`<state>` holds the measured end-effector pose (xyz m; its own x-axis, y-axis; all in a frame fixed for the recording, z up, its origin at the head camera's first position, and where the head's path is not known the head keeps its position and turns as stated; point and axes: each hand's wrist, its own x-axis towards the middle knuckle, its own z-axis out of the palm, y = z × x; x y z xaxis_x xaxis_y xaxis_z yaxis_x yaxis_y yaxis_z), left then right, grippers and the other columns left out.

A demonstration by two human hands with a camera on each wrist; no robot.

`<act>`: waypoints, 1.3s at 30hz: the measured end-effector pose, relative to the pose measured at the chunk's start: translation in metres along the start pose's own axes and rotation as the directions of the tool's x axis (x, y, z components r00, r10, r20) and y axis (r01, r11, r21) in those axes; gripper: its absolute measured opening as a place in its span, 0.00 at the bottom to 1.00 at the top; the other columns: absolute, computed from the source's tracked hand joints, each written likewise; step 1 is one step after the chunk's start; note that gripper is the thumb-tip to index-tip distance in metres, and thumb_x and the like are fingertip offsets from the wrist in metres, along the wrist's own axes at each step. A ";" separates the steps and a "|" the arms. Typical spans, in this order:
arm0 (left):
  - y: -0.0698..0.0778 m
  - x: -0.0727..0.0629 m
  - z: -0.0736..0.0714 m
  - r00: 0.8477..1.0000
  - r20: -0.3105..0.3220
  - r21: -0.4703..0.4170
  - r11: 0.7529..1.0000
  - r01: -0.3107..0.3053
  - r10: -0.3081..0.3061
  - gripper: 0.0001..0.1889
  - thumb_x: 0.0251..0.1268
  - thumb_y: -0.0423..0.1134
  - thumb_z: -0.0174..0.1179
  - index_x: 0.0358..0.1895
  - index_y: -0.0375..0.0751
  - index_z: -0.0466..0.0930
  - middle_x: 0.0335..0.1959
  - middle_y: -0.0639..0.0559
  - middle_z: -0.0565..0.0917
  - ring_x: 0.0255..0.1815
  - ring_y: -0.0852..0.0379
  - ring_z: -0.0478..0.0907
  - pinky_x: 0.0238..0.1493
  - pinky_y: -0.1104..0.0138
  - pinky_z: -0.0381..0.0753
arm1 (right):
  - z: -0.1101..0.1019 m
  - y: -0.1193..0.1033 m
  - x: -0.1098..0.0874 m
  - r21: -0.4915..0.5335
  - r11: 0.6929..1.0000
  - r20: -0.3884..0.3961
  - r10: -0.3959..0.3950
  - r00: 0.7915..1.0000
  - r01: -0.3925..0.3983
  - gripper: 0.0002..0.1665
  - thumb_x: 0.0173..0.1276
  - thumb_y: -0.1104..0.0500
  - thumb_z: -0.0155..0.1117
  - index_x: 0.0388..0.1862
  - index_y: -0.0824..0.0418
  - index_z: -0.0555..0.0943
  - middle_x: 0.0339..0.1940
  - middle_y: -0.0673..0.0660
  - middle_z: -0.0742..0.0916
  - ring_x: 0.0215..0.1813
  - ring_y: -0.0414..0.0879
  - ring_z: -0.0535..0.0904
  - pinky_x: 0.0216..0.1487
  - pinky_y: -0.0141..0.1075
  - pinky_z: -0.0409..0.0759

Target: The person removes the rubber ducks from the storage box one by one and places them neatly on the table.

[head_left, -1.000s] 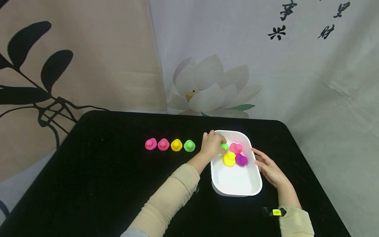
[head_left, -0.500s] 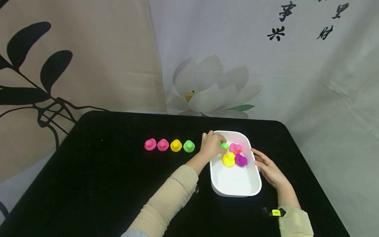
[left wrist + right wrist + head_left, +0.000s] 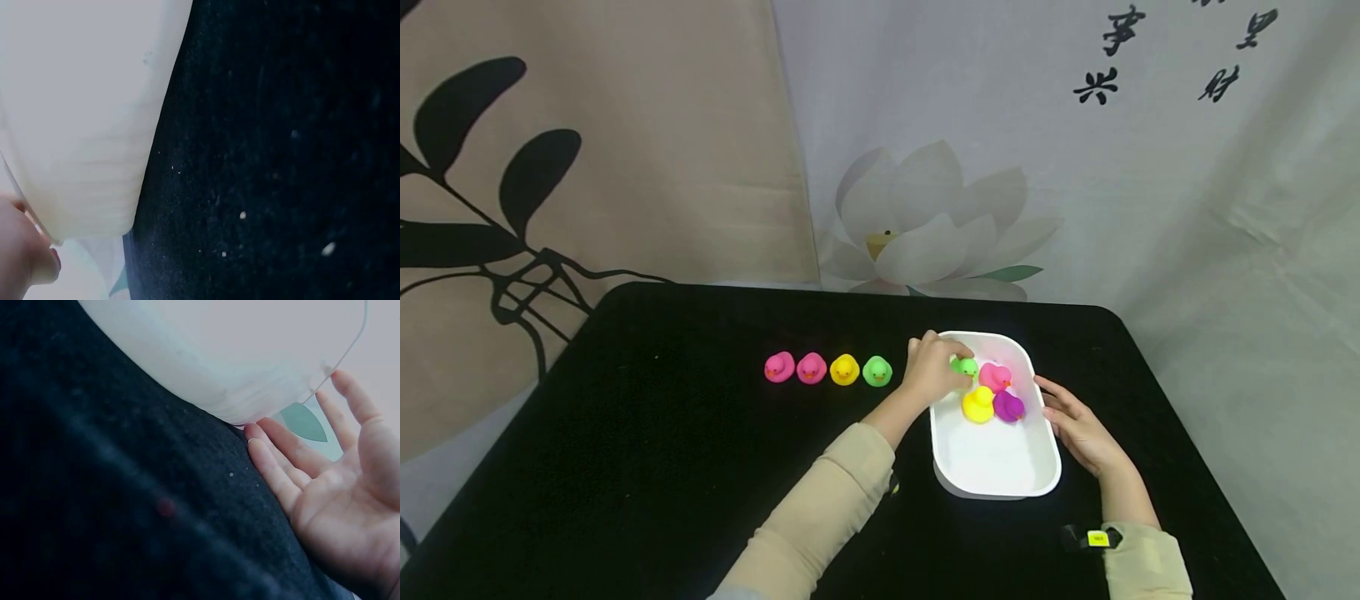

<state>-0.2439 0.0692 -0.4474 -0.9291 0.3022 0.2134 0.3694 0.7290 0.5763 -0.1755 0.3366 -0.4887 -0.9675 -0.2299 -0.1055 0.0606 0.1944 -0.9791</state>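
My left hand reaches over the left rim of a white plastic tray, its thumb and finger curled about a green rubber duck inside. Beside that duck lie a pink duck, a yellow duck and a purple duck. At the tray's right side, my right hand rests its fingertips near the rim, fingers loosely extended. The right wrist view shows that hand with spread fingers against the tray wall. In the left wrist view, part of my left hand shows beyond the tray.
Left of the tray, a row stands on the black table: two pink ducks, a yellow duck and a green duck. A printed cloth hangs behind the table's far edge.
The view has shifted slightly. More of the green duck shows between the left hand's fingers, which have moved a little. The right hand stays at the tray's side.
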 end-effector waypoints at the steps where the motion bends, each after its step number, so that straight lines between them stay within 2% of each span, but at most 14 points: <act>1: 0.000 -0.001 -0.001 1.000 -0.006 -0.014 1.000 0.001 -0.001 0.18 0.47 0.47 0.75 0.45 0.55 0.87 0.36 0.66 0.82 0.42 0.61 0.65 0.45 0.64 0.59 | 0.000 0.000 0.000 -0.002 1.000 -0.001 0.000 1.000 0.000 0.35 0.74 0.56 0.54 0.75 0.59 0.55 0.71 0.71 0.63 0.56 0.40 0.77 0.52 0.40 0.76; 7: -0.001 -0.006 -0.008 0.999 -0.040 -0.099 0.995 0.014 -0.018 0.18 0.48 0.46 0.75 0.46 0.54 0.87 0.38 0.65 0.83 0.44 0.61 0.65 0.45 0.63 0.59 | -0.001 0.001 0.000 -0.012 1.000 0.000 0.002 1.000 -0.002 0.35 0.74 0.56 0.54 0.75 0.59 0.55 0.71 0.71 0.63 0.56 0.40 0.76 0.52 0.39 0.76; 14: -0.003 -0.010 -0.020 0.997 -0.075 -0.142 0.990 0.002 -0.013 0.19 0.49 0.44 0.74 0.48 0.53 0.86 0.48 0.60 0.84 0.47 0.61 0.66 0.47 0.62 0.58 | 0.000 0.000 0.000 0.007 1.000 0.007 -0.001 1.000 0.001 0.35 0.74 0.56 0.54 0.75 0.59 0.55 0.71 0.71 0.62 0.56 0.39 0.77 0.52 0.38 0.76; 26: -0.008 -0.027 -0.038 0.989 -0.145 -0.216 0.976 -0.027 -0.005 0.18 0.47 0.40 0.73 0.46 0.50 0.87 0.47 0.59 0.83 0.46 0.60 0.66 0.47 0.59 0.58 | 0.001 -0.001 0.000 0.010 1.000 -0.007 0.008 1.000 -0.008 0.35 0.74 0.56 0.54 0.75 0.59 0.55 0.70 0.71 0.63 0.55 0.39 0.77 0.52 0.38 0.76; 39: -0.020 -0.047 -0.067 0.969 -0.234 -0.267 0.953 -0.146 0.083 0.17 0.46 0.37 0.73 0.44 0.47 0.87 0.45 0.60 0.84 0.46 0.61 0.67 0.45 0.58 0.58 | 0.002 -0.002 0.000 0.011 1.000 -0.009 0.017 1.000 -0.017 0.36 0.73 0.55 0.55 0.75 0.59 0.55 0.71 0.70 0.63 0.55 0.40 0.77 0.52 0.39 0.76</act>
<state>-0.2090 -0.0003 -0.4161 -0.8738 0.2089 0.4391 0.4824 0.4861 0.7287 -0.1751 0.3346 -0.4871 -0.9684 -0.2182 -0.1204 0.0794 0.1878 -0.9790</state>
